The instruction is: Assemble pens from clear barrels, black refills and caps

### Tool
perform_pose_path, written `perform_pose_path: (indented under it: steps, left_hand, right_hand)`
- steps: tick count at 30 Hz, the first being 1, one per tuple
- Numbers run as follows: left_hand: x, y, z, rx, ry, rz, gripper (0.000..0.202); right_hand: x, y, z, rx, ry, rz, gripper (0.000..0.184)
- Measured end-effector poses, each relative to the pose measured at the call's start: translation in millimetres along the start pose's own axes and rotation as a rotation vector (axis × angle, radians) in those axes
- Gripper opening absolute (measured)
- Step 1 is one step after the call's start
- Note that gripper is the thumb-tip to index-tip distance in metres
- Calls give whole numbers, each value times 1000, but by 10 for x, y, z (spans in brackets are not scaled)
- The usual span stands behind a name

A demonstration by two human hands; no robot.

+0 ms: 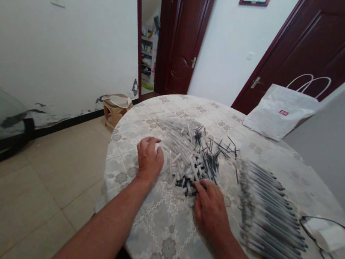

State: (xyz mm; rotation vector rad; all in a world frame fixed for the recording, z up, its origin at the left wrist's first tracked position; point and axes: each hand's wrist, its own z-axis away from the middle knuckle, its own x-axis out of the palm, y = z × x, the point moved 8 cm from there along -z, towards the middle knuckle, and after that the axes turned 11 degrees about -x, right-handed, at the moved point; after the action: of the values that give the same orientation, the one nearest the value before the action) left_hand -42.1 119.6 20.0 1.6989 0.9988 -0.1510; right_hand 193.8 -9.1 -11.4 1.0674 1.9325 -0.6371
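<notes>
A heap of white pen barrels (179,148) lies in the middle of a round table (163,236) covered with a floral cloth. Thin black refills (212,153) and small black caps (184,184) are mixed in beside them. My left hand (149,157) rests at the heap's left edge with its fingers curled over the barrels. My right hand (209,206) lies palm down, fingertips pinched at the small black parts; whatever is in them is hidden. A long row of assembled pens (272,213) lies to the right of my right hand.
A white paper bag (278,113) with handles stands at the table's far right edge. A white block with a black cable (329,237) lies at the right. A small stool (116,106) stands on the tiled floor by the left wall. Dark red doors are behind.
</notes>
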Motion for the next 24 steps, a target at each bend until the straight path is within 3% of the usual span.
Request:
perform_pose_path:
  steps: [2, 4, 7, 10, 14, 19, 24]
  left_hand:
    - [-99, -129, -78, -60, 80, -149, 42]
    - [-29, -231, -95, -88, 2, -275, 43]
    - [156, -195, 26, -2, -138, -342, 38]
    - [282, -46, 197, 80, -250, -301, 38]
    - [279, 79, 273, 133, -309, -255, 38]
    - [223, -10, 157, 75, -327, -121, 35]
    - [296, -93, 100, -32, -418, 42, 33]
  right_hand:
    - [-40, -9, 16, -25, 33, -18, 40]
    - [-79, -24, 25, -47, 49, -32, 40]
    - [-122, -41, 39, -80, 60, -45, 40]
    - [-137, -11, 64, -79, 71, -54, 40]
    - [-141, 22, 93, -78, 83, -81, 40]
    - [-150, 27, 83, -60, 80, -122, 40]
    - [-168, 36, 46, -50, 88, -146, 40]
